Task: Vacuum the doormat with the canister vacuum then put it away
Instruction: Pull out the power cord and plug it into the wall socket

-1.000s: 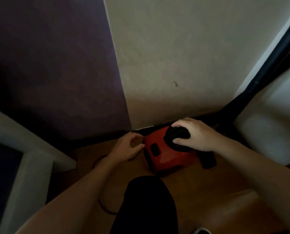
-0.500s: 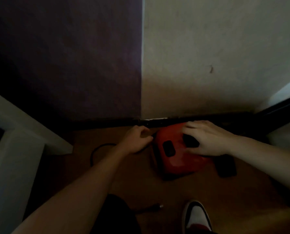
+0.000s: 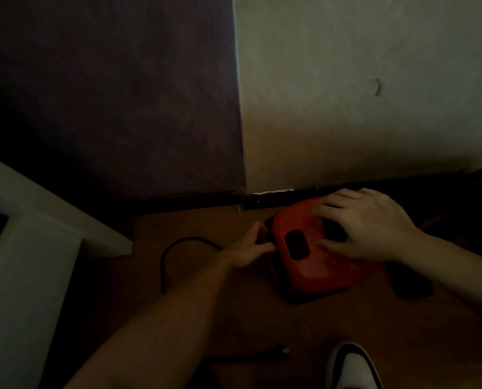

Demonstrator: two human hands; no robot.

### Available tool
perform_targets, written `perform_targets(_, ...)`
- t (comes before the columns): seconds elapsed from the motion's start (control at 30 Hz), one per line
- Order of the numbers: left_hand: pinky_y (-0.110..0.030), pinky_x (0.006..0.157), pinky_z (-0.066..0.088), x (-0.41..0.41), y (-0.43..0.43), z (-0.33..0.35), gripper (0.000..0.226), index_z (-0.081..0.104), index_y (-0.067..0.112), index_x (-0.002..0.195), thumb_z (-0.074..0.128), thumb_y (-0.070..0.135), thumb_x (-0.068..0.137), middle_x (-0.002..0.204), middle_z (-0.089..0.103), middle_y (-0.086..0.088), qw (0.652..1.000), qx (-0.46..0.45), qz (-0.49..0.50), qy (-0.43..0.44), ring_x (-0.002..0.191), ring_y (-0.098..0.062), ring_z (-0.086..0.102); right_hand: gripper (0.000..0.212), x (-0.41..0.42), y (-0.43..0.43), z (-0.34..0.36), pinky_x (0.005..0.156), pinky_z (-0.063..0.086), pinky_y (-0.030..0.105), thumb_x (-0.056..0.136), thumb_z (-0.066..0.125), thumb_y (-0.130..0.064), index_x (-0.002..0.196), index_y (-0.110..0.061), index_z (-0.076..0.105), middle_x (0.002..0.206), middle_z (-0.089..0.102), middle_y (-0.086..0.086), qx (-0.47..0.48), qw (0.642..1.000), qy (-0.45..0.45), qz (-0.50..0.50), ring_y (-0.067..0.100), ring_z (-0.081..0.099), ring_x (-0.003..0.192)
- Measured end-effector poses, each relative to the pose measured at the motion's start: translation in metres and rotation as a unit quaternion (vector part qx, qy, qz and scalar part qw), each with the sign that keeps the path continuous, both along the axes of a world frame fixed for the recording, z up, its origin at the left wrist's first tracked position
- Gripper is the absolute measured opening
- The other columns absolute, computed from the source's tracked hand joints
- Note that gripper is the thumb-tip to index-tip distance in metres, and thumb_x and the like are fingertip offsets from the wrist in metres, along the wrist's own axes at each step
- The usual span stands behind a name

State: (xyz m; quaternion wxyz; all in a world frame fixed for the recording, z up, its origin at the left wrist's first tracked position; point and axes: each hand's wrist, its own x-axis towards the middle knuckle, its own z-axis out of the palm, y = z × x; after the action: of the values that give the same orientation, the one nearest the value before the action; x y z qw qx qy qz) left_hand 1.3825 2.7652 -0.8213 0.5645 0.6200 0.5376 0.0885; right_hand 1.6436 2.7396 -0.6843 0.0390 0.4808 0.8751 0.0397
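A red canister vacuum (image 3: 315,265) sits on the brown floor against the black skirting, at the foot of a pale wall. My right hand (image 3: 366,228) lies spread on its top, fingers over the black handle. My left hand (image 3: 248,248) is at the canister's left end, fingers pinched on the black power cord (image 3: 175,248) where it meets the body. The cord loops away to the left across the floor; its plug (image 3: 282,350) lies near the bottom of the view. The room is dim and no doormat is in view.
A white furniture edge (image 3: 51,220) juts in from the left. A dark purple wall meets the pale wall (image 3: 360,108) at a corner above the vacuum. A black flat piece (image 3: 411,284) lies right of the canister. My white shoe (image 3: 352,366) stands at the bottom.
The view has swung right and down, so the black hose and door frame at the right have left the picture. My right hand has flattened on the canister; my left hand has moved onto the cord.
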Motion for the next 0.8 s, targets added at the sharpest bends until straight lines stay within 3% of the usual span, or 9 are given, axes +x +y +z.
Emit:
perform_targets(0.13, -0.039, 0.09, 0.049, -0.002, 0.002, 0.015, 0.029, 0.05, 0.036, 0.096, 0.07, 0.039, 0.076, 0.104, 0.061, 0.001, 0.999, 0.027, -0.026, -0.017, 0.096, -0.012, 0.058, 0.06, 0.0, 0.002, -0.003, 0.07, 0.052, 0.035, 0.078, 0.045, -0.071, 0.114, -0.03, 0.07, 0.111, 0.072, -0.007, -0.004, 1.0, -0.015, 0.011, 0.02, 0.068, 0.097)
perform_targets(0.3, -0.025, 0.085, 0.046, -0.008, 0.009, 0.031, 0.025, 0.064, 0.014, 0.096, 0.077, 0.027, 0.079, 0.097, 0.063, -0.001, 0.993, 0.105, -0.046, 0.011, 0.093, -0.011, 0.058, 0.063, 0.0, 0.001, 0.0, 0.073, 0.052, 0.035, 0.078, 0.046, -0.075, 0.12, -0.035, 0.069, 0.114, 0.07, -0.01, -0.025, 0.999, -0.027, -0.003, 0.016, 0.067, 0.102)
perform_targets(0.4, -0.022, 0.079, 0.047, -0.011, 0.012, 0.037, 0.016, 0.065, 0.017, 0.089, 0.079, 0.017, 0.083, 0.085, 0.063, 0.005, 0.991, 0.103, -0.083, 0.017, 0.082, -0.006, 0.059, 0.068, 0.0, 0.004, -0.001, 0.077, 0.05, 0.034, 0.08, 0.036, -0.077, 0.128, -0.037, 0.063, 0.12, 0.067, -0.012, -0.026, 0.999, -0.038, 0.002, 0.015, 0.064, 0.108)
perform_targets(0.6, -0.016, 0.075, 0.047, -0.007, -0.002, 0.055, 0.02, 0.07, 0.019, 0.088, 0.079, 0.036, 0.082, 0.09, 0.071, 0.006, 0.965, 0.149, -0.194, 0.092, 0.085, -0.003, 0.064, 0.069, 0.002, 0.003, -0.003, 0.076, 0.048, 0.034, 0.08, 0.034, -0.077, 0.128, -0.036, 0.063, 0.12, 0.066, -0.011, -0.031, 0.999, -0.024, 0.003, 0.016, 0.063, 0.108)
perform_targets(0.73, -0.009, 0.079, 0.042, -0.009, -0.016, 0.056, 0.014, 0.077, 0.019, 0.095, 0.074, 0.03, 0.087, 0.099, 0.075, 0.008, 0.962, 0.133, -0.216, 0.097, 0.089, 0.005, 0.063, 0.073, 0.0, 0.002, 0.0, 0.076, 0.048, 0.034, 0.08, 0.028, -0.077, 0.13, -0.037, 0.062, 0.125, 0.065, -0.013, -0.037, 0.999, -0.023, 0.002, 0.017, 0.062, 0.109)
perform_targets(0.8, -0.012, 0.082, 0.045, -0.011, -0.024, 0.055, 0.015, 0.079, 0.018, 0.097, 0.074, 0.03, 0.088, 0.1, 0.076, 0.006, 0.964, 0.115, -0.217, 0.105, 0.091, 0.001, 0.066, 0.073, -0.001, 0.001, 0.001, 0.079, 0.046, 0.034, 0.08, 0.027, -0.078, 0.133, -0.038, 0.059, 0.128, 0.062, -0.014, -0.037, 0.999, -0.023, 0.0, 0.016, 0.06, 0.112)
